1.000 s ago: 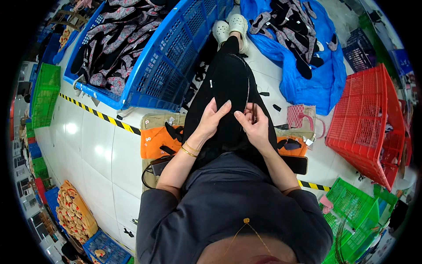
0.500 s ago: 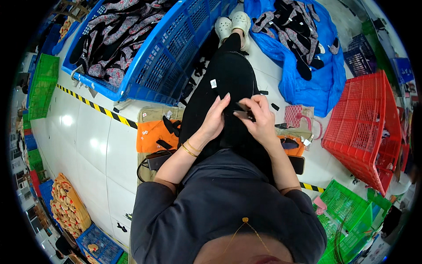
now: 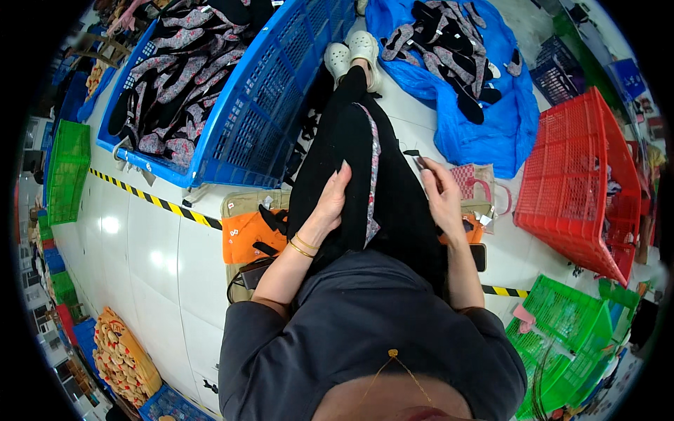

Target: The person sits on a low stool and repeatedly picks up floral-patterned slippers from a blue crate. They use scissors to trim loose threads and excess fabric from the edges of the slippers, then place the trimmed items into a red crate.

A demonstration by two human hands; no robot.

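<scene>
A long black cloth piece with a floral edge (image 3: 373, 168) lies lengthwise over my black-trousered legs, its pointed lower end near my waist. At its left side is my left hand (image 3: 333, 198), thumb raised and the other fingers curled down around the dark cloth, partly hidden. To the right of the cloth and apart from it, my right hand (image 3: 442, 196) is closed on a small dark tool (image 3: 421, 163); only its tip shows, so its exact kind is unclear.
On the left stands a blue crate (image 3: 232, 133) full of similar floral and black pieces. More lie on a blue sheet (image 3: 449, 133) at the far right. A red crate (image 3: 562, 182) and green crate (image 3: 562, 316) stand right. An orange cloth (image 3: 242, 238) and phone (image 3: 478, 257) lie beside me.
My hands have moved apart, the right one outward to the right with the small tool. The floral edge of the cloth now shows, and its white tag is out of sight.
</scene>
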